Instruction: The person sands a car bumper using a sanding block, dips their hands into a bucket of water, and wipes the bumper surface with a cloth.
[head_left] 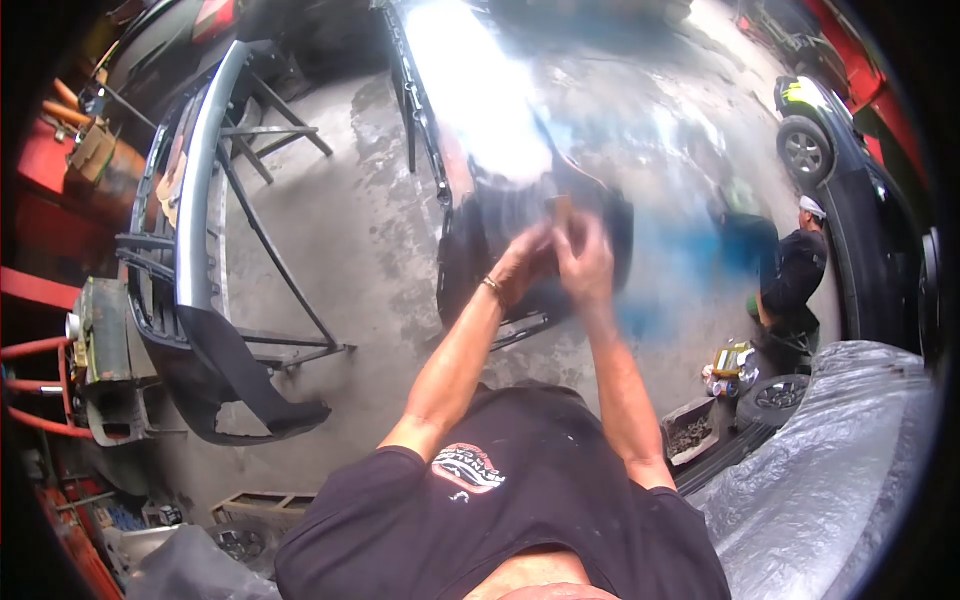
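Both my hands are over the near end of a glossy dark car bumper (478, 225), which stretches away from me under a bright glare. My right hand (587, 262) is closed, its fingers round a small flat tan piece (562, 208) that looks like sandpaper. Close beside it, my left hand (521, 264) wears a bracelet at the wrist. Its fingers are blurred and partly hidden, so their grip does not show. Whether either hand touches the bumper is unclear.
To the left, a second bumper (193, 200) rests on a dark metal stand (262, 215). At right, a person in dark clothes (795, 268) crouches by a dark car (868, 235). Plastic sheeting (835, 470) and a loose wheel (778, 400) lie at the lower right.
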